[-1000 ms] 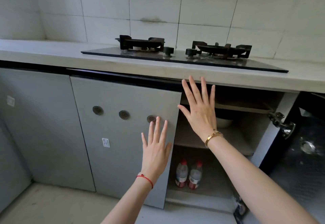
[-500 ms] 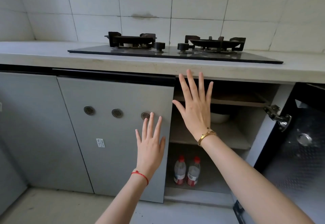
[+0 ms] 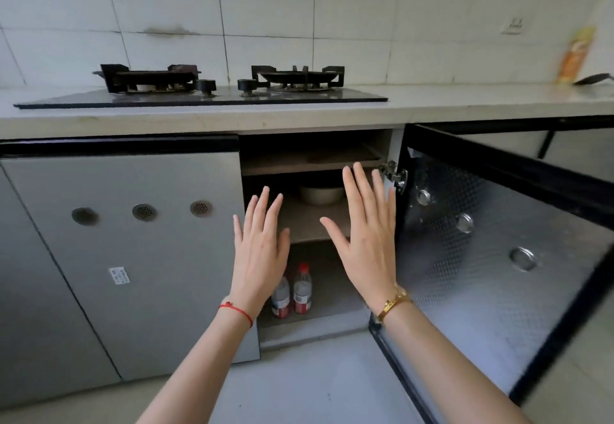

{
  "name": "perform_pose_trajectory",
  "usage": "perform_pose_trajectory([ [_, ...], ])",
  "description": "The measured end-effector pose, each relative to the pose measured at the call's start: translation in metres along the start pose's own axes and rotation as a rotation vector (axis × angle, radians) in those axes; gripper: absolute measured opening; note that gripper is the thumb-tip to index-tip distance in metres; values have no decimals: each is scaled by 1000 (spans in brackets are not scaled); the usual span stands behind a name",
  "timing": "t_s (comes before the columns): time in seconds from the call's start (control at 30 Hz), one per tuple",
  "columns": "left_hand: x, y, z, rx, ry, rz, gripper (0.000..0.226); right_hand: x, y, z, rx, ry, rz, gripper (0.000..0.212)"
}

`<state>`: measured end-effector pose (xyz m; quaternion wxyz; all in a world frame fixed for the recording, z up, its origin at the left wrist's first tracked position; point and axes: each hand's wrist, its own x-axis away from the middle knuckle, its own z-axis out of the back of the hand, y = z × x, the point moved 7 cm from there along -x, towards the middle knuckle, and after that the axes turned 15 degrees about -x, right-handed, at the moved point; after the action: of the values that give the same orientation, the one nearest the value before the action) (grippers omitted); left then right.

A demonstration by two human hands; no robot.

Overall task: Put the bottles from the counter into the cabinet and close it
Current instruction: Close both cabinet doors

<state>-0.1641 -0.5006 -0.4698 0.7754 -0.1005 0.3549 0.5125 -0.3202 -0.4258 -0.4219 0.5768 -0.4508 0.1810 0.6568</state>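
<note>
Two clear bottles with red caps [image 3: 301, 289] stand side by side on the bottom of the open cabinet [image 3: 312, 324] under the counter. The left bottle is partly hidden behind my left hand [image 3: 260, 250], which is held up flat with fingers spread and holds nothing. My right hand [image 3: 367, 240] is also flat and spread, empty, in front of the cabinet's middle shelf. The cabinet door [image 3: 481, 274], with a textured metal inner face, is swung wide open to the right. An orange bottle [image 3: 576, 54] stands on the counter at the far right, blurred.
A two-burner gas stove [image 3: 206, 91] sits on the counter. A metal bowl [image 3: 321, 195] rests on the cabinet's middle shelf. A closed grey door [image 3: 133, 240] with round vents is left of the opening. A dark utensil [image 3: 594, 78] lies beside the orange bottle.
The view has swung right, showing the open door and the right end of the counter. Both hands now sit in front of the opening instead of the closed door and counter edge.
</note>
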Motion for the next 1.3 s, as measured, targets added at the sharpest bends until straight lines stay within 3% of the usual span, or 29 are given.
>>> perform_pose_trajectory([
  [0.27,-6,155,28,250,-3,-416,55,93,53,115,86,181,-154,63],
  [0.47,-16,264,37,306,-2,-634,58,142,92,183,217,323,-294,68],
  [0.7,-22,342,40,384,-58,-727,53,157,141,198,240,252,-456,85],
  [0.8,-20,355,32,398,-96,-721,50,156,150,189,190,217,-464,86],
  [1.0,-16,346,30,427,-53,-693,44,159,145,182,27,303,-443,82],
  [1.3,-4,287,55,450,22,-688,43,160,108,156,15,163,-141,79],
])
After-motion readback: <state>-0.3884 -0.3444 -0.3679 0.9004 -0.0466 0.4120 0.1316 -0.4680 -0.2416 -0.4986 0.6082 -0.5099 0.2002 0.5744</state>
